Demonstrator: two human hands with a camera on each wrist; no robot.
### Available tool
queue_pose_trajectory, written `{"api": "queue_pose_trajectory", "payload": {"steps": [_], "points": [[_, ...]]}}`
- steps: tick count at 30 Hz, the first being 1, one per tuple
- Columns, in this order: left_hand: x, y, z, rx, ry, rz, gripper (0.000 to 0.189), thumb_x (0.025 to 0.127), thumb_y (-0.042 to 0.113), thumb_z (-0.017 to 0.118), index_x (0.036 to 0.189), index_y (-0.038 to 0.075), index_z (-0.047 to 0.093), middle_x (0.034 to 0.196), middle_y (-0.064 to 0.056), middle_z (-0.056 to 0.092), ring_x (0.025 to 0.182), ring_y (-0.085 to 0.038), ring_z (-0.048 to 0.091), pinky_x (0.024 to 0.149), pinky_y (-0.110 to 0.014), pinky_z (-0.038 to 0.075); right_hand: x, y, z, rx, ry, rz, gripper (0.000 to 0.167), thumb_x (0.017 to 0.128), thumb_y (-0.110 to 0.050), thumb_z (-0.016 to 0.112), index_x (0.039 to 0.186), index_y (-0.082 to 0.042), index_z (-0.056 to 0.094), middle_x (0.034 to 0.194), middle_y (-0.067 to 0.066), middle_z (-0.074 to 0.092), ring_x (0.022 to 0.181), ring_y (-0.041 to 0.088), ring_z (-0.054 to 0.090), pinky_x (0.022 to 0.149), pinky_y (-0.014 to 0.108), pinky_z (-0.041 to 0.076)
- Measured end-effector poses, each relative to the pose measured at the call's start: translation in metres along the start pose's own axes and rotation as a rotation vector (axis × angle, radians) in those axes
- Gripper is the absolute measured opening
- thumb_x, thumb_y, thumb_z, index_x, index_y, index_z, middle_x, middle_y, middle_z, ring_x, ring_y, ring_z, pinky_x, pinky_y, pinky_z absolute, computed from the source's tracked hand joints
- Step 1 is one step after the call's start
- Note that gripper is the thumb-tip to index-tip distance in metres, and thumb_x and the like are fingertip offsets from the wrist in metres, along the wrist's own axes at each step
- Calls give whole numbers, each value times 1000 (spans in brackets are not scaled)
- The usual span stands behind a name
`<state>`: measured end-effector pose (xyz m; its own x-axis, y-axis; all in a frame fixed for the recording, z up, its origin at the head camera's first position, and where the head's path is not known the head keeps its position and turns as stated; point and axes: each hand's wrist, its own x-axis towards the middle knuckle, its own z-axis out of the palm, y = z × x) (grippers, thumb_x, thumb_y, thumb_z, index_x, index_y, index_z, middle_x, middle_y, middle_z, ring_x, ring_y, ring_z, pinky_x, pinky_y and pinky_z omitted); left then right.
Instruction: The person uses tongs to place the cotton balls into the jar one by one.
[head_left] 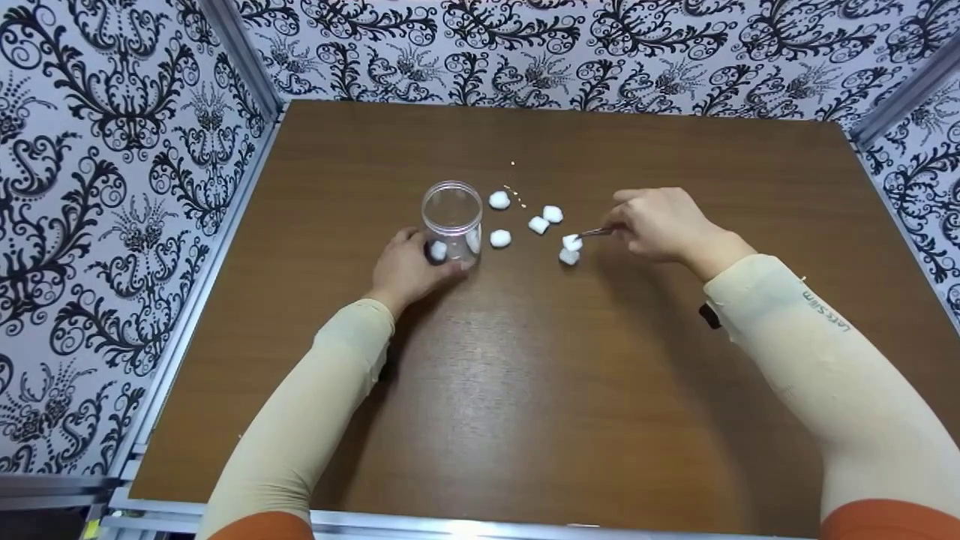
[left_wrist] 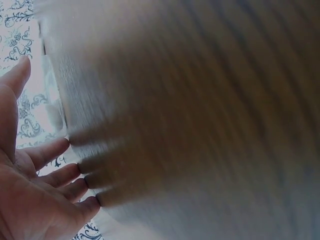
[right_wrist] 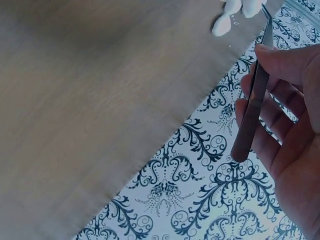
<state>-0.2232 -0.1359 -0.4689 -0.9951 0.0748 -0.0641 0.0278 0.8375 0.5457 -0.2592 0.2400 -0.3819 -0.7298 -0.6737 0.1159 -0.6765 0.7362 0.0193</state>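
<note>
My left hand (head_left: 412, 266) holds a clear plastic jar (head_left: 452, 206) low down, with thumb and fingers on either side of it. White cotton balls (head_left: 439, 250) show through the jar's wall. In the left wrist view, the fingertips (left_wrist: 65, 144) reach down to the tabletop and the jar is only faintly seen. My right hand (head_left: 664, 221) pinches metal tweezers (right_wrist: 255, 95) between thumb and fingers. The tweezers' tips touch a cotton ball (head_left: 572, 242), which sits against another cotton ball (head_left: 569, 257). Whether the tips grip it, I cannot tell.
Between jar and tweezers lie several loose cotton balls (head_left: 538, 224). Small pale bits (head_left: 516, 195) are scattered behind them on the brown wooden table (head_left: 480, 390). Patterned panels (head_left: 525, 52) stand along the back and sides.
</note>
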Motion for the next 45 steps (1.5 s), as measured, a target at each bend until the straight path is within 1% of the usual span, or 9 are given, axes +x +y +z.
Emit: {"api": "queue_pose_trajectory", "payload": {"steps": [3, 7, 12, 19, 23, 28, 32, 36, 45], "points": [[-1, 0, 0, 1, -3, 3, 86, 79, 65, 72, 143, 12, 53, 148, -14, 42, 134, -33, 41, 106, -48, 37, 2, 0, 0, 1, 16, -7, 21, 81, -6, 69, 93, -19, 80, 78, -4, 53, 62, 24, 58, 50, 46, 45], [-1, -1, 0, -1, 1, 3, 86, 79, 64, 73, 144, 11, 53, 148, -14, 43, 134, -33, 42, 106, -48, 36, 7, -1, -4, -2, 17, -4, 22, 82, -6, 68, 93, -19, 80, 78, -5, 53, 63, 24, 58, 51, 46, 45], [-1, -1, -1, -2, -1, 1, 87, 79, 63, 73, 144, 9, 52, 148, -16, 42, 134, -34, 42, 107, -48, 36, 19, -3, -15, 17, 37, 1, 24, 83, -6, 66, 98, -18, 81, 82, -4, 58, 67, 24, 61, 53, 45, 47], [0, -3, -1, -1, 4, -12, 87, 78, 65, 73, 143, 10, 53, 147, -15, 43, 132, -34, 43, 105, -49, 37, 52, -15, -37, 48, 94, -12, 22, 87, -9, 65, 102, -16, 79, 88, -2, 63, 71, 23, 62, 57, 43, 48], [-1, -4, -2, -1, 2, -13, 87, 78, 65, 72, 143, 11, 53, 147, -15, 43, 133, -34, 43, 105, -49, 37, 73, -30, -49, 76, 130, -26, 20, 89, -10, 65, 103, -15, 79, 89, -1, 63, 71, 22, 60, 57, 41, 46], [-2, -3, -2, -5, 5, -14, 88, 79, 63, 73, 144, 10, 52, 148, -16, 43, 134, -34, 42, 106, -48, 37, 97, -55, -58, 102, 134, -36, 19, 91, -13, 67, 106, -15, 79, 90, 0, 63, 74, 22, 60, 61, 40, 46], [-2, -1, -2, -6, 1, -25, 87, 79, 62, 74, 144, 9, 51, 149, -16, 41, 135, -34, 41, 107, -47, 36, 112, -73, -56, 97, 142, -77, 20, 89, -12, 67, 104, -17, 79, 88, -2, 62, 71, 21, 59, 59, 40, 46], [-2, 2, -2, -3, 3, -28, 86, 79, 62, 74, 144, 9, 52, 149, -15, 42, 134, -34, 42, 107, -46, 36, 121, -84, -48, 89, 151, -116, 20, 87, -11, 67, 101, -16, 80, 86, -2, 62, 69, 21, 59, 59, 40, 47], [-1, 4, -3, 2, 5, -23, 84, 80, 61, 73, 143, 9, 53, 148, -15, 43, 134, -34, 42, 107, -46, 35, 127, -92, -33, 67, 105, -134, 23, 85, -7, 67, 101, -17, 80, 86, -1, 59, 71, 22, 60, 60, 44, 48]]}}
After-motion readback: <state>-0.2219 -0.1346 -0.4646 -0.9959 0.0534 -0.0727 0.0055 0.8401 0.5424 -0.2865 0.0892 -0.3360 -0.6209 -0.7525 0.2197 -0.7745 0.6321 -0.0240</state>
